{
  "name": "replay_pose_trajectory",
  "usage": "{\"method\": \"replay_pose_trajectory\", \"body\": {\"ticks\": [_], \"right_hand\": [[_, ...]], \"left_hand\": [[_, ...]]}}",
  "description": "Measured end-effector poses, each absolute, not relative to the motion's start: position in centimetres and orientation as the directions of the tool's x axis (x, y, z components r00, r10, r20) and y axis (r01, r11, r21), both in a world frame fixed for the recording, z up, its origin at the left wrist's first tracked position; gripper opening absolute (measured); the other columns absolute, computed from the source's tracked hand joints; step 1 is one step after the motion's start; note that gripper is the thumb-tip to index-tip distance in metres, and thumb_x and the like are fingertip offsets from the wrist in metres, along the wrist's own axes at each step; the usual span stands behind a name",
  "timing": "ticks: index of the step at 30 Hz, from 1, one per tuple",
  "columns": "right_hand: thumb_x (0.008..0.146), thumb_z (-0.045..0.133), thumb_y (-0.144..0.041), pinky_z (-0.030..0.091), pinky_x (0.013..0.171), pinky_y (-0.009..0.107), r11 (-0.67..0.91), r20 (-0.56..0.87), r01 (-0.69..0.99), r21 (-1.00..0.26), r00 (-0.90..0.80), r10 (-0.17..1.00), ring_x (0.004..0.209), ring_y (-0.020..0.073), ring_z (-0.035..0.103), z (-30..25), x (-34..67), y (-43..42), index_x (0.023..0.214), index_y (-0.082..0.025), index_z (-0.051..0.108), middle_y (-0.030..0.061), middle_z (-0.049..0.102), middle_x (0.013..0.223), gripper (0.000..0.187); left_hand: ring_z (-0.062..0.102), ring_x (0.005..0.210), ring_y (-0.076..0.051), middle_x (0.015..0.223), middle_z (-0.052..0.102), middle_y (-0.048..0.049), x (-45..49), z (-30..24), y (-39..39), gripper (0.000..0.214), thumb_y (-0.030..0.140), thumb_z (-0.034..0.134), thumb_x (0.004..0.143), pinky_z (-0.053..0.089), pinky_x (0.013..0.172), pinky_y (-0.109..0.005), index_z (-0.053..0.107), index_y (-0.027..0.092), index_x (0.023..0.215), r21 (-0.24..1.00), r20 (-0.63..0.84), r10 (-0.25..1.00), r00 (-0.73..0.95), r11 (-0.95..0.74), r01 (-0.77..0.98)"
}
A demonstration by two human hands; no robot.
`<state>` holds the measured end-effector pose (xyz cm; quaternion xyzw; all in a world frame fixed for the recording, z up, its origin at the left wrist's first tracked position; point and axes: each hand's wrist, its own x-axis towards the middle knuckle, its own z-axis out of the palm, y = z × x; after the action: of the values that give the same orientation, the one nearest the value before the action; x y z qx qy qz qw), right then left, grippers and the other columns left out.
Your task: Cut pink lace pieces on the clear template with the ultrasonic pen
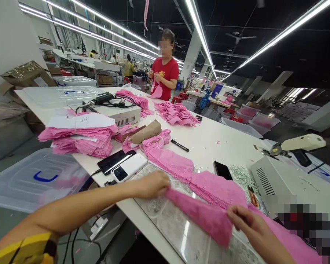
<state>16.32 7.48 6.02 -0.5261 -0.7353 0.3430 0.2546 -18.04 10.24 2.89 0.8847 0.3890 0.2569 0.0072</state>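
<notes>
A dark pink fabric piece (202, 218) stretches between my two hands over a clear plastic sheet (178, 234) on the table. My left hand (154, 184) is closed on its far left end. My right hand (244, 222) pinches its other end at the upper corner, thumb and fingers together. Right behind the piece, a row of stacked pink fabric pieces (217, 187) overlaps the clear sheet and runs on to the lower right, past my right hand. A white power bank or phone-like device (132, 167) lies beyond my left wrist.
Around the white table (206, 146) are bundled pink pieces (79, 137), a hot-tool unit (126, 113), a black marker (180, 145), a phone (222, 170), orange-handled snips (253, 196) and a grey box (286, 183). A person in red (165, 75) holds pink fabric at the far side.
</notes>
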Motion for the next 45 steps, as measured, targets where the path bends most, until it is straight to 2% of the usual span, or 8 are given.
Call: {"method": "replay_pose_trajectory", "body": {"ticks": [3,9,14,18,23,26,34,45], "right_hand": [[0.082,0.056,-0.057,0.036,0.048,0.024,0.259,0.144,0.610,-0.749,-0.232,0.962,0.053,0.0113,0.041,8.4,14.4,12.2,0.058,-0.020,0.049,-0.0013,0.044,0.056,0.045],[0.081,0.054,-0.053,0.044,0.063,0.029,0.416,0.379,0.592,-0.691,-0.193,0.905,0.065,0.0144,0.051,10.2,10.4,20.5,0.076,-0.019,0.059,0.0032,0.059,0.072,0.035],[0.079,0.059,-0.041,0.049,0.071,0.031,0.487,0.356,0.564,-0.667,-0.333,0.873,0.071,0.0157,0.058,5.0,7.6,20.4,0.072,-0.021,0.064,0.0036,0.065,0.076,0.022],[0.081,0.055,-0.037,0.051,0.082,0.034,0.445,0.350,0.576,-0.685,-0.276,0.895,0.086,0.0181,0.064,1.8,10.0,18.2,0.089,-0.023,0.070,0.0056,0.070,0.093,0.022],[0.081,0.055,-0.045,0.053,0.075,0.036,0.308,0.331,0.641,-0.703,-0.089,0.939,0.082,0.0211,0.066,1.0,17.9,15.6,0.087,-0.022,0.071,0.0085,0.072,0.090,0.029],[0.076,0.059,-0.047,0.055,0.074,0.036,0.268,0.298,0.655,-0.707,-0.068,0.952,0.079,0.0214,0.067,0.3,20.7,14.4,0.087,-0.021,0.071,0.0091,0.073,0.089,0.031],[0.074,0.060,-0.044,0.056,0.083,0.036,0.264,0.249,0.651,-0.712,-0.118,0.961,0.087,0.0211,0.068,-1.1,21.5,13.7,0.095,-0.021,0.071,0.0087,0.072,0.098,0.033],[0.077,0.060,-0.061,0.051,0.074,0.036,0.240,0.333,0.752,-0.614,-0.028,0.942,0.082,0.0219,0.064,-0.7,19.2,13.4,0.090,-0.020,0.068,0.0083,0.069,0.091,0.044]], "left_hand": [[0.063,0.063,-0.013,0.068,0.069,0.0006,-18.7,5.5,16.1,0.019,0.010,0.057,0.079,0.049,0.065,-0.021,0.067,0.021,0.066,0.208,0.417,0.684,0.598,-0.713,0.670],[0.062,0.110,-0.021,0.113,0.070,-0.0081,-22.3,9.5,23.8,0.026,0.017,0.047,0.090,0.041,0.103,-0.036,0.072,0.020,0.096,0.160,0.450,0.730,0.515,-0.633,0.758],[0.061,0.113,-0.024,0.106,0.072,-0.0054,-25.6,7.2,22.6,0.017,0.014,0.057,0.079,0.029,0.112,-0.052,0.071,0.022,0.078,0.088,0.283,0.736,0.614,-0.658,0.748],[0.054,0.122,-0.030,0.121,0.067,-0.0097,-25.2,6.3,21.2,0.028,0.010,0.056,0.075,0.023,0.112,-0.061,0.072,0.021,0.096,0.077,0.234,0.722,0.651,-0.681,0.728],[0.058,0.115,-0.022,0.114,0.067,-0.0073,-18.0,6.0,19.8,0.019,0.022,0.055,0.090,0.037,0.108,-0.040,0.071,0.022,0.101,0.156,0.249,0.629,0.736,-0.776,0.611],[0.061,0.107,-0.020,0.110,0.068,-0.0060,-12.1,4.7,19.7,0.013,0.026,0.063,0.088,0.043,0.102,-0.033,0.071,0.020,0.098,0.216,0.230,0.565,0.793,-0.824,0.524],[0.063,0.101,-0.020,0.120,0.061,-0.0092,-5.8,2.4,22.0,0.030,0.035,0.057,0.097,0.055,0.087,-0.040,0.059,0.016,0.120,0.330,0.094,0.551,0.829,-0.803,0.497],[0.063,0.100,-0.020,0.116,0.063,-0.0083,-5.9,4.6,21.6,0.028,0.034,0.058,0.096,0.055,0.088,-0.041,0.061,0.015,0.116,0.382,0.157,0.634,0.757,-0.746,0.546]]}}
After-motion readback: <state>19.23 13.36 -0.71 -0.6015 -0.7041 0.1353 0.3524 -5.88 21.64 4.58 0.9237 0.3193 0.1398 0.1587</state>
